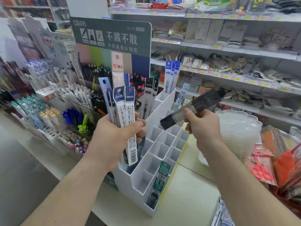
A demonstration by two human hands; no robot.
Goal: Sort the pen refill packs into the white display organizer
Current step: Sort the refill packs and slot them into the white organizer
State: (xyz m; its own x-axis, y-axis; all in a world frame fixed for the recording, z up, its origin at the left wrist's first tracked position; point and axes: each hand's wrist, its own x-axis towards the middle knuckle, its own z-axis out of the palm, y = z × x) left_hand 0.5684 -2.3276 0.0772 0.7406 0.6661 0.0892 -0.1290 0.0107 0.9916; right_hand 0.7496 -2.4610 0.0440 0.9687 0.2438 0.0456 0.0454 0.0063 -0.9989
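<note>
My left hand (116, 135) grips a bundle of several refill packs (121, 101), blue, white and pink, held upright over the left side of the white display organizer (162, 142). My right hand (202, 126) holds a black refill pack (192, 110) tilted over the organizer's middle cells; it is blurred. A green refill pack (160, 180) stands in a front cell. Black packs (149, 93) and blue packs (171, 74) stand in the rear cells, and a light 0.5 pack (181, 95) is at the back right.
Pen displays (53, 101) and a green sign board (112, 38) stand to the left and behind. A stack of clear trays (239, 128) sits right of the organizer. Packaged scissors (260, 170) lie at the right. Store shelves (228, 51) fill the background.
</note>
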